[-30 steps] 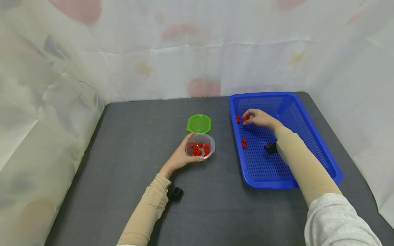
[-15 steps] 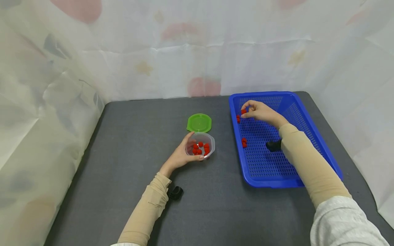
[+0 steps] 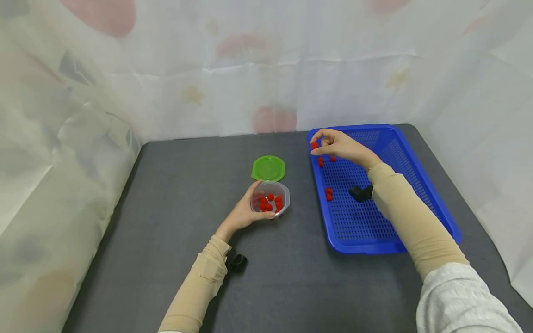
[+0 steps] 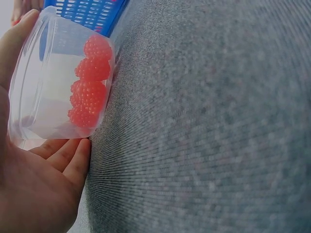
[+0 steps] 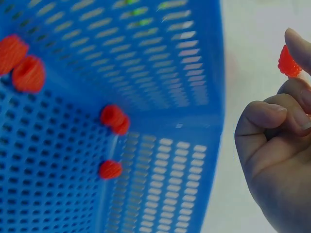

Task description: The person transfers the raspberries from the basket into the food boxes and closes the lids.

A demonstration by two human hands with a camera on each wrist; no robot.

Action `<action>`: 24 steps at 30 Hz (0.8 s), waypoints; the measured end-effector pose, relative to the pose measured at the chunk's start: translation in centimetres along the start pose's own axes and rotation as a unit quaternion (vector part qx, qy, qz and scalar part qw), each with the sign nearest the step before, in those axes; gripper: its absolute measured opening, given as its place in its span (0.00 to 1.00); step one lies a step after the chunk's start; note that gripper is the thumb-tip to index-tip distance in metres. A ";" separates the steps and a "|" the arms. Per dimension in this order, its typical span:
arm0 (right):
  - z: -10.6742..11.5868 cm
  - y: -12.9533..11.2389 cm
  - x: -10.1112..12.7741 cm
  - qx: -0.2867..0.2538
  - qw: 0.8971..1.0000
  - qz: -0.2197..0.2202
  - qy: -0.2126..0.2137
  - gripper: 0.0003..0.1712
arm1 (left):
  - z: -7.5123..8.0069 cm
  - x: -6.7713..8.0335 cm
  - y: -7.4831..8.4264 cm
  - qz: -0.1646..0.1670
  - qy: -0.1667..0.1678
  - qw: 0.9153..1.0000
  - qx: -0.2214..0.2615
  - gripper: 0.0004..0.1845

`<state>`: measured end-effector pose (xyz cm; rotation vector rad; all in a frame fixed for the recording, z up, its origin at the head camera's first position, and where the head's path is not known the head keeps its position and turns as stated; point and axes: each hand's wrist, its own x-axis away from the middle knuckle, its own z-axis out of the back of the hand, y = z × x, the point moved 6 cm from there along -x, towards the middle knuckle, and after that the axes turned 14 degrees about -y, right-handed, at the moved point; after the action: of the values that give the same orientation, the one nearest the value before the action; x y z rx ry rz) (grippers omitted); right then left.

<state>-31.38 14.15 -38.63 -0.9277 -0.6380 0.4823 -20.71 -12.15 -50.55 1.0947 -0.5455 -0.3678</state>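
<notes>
My right hand (image 3: 339,147) is pinching a red berry (image 3: 314,145) over the blue basket's (image 3: 420,185) rim, while my left hand (image 3: 245,212) is cupping the clear tub (image 3: 270,202), steadying it on the table (image 3: 175,194).

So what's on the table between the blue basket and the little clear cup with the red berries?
Nothing: in the head view only bare grey table lies between the blue basket and the clear cup. The green lid sits behind the cup.

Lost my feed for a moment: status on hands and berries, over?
Right hand pinches one red berry above the blue basket edge. Left hand grips the clear cup of berries. Path between looks clear; green lid sits behind the cup.
</notes>
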 end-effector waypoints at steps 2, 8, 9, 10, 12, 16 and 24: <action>-0.3 -0.7 -0.3 -0.004 1.000 0.007 -0.009 0.20 | 0.0 0.1 0.1 -0.001 -0.001 1.000 0.000 0.55; -1.7 -2.8 -1.0 -0.001 0.999 0.040 -0.037 0.19 | 0.2 0.2 -0.1 0.004 0.002 1.000 0.002 0.55; -2.0 -3.1 -1.2 -0.003 0.998 0.047 -0.041 0.19 | 0.2 0.2 -0.2 0.005 0.002 1.000 0.001 0.55; -2.2 -3.3 -1.4 -0.005 0.998 0.052 -0.046 0.19 | 0.2 0.2 -0.2 0.005 0.001 1.000 0.000 0.55; -2.8 -3.8 -1.9 -0.008 0.997 0.059 -0.057 0.18 | 0.3 0.3 -0.3 0.005 0.000 1.000 0.002 0.55; -4.2 -4.6 -3.3 -0.011 0.993 0.072 -0.089 0.19 | 0.4 0.7 -0.4 0.006 0.000 1.000 0.006 0.55; -6.9 -5.9 -5.6 -0.011 0.985 0.080 -0.153 0.16 | 1.0 0.7 -0.5 0.011 0.008 1.000 0.008 0.54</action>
<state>-30.06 3.58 -38.35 -0.9374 -0.8511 0.7725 -20.74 -13.41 -50.53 1.1044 -0.5470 -0.3359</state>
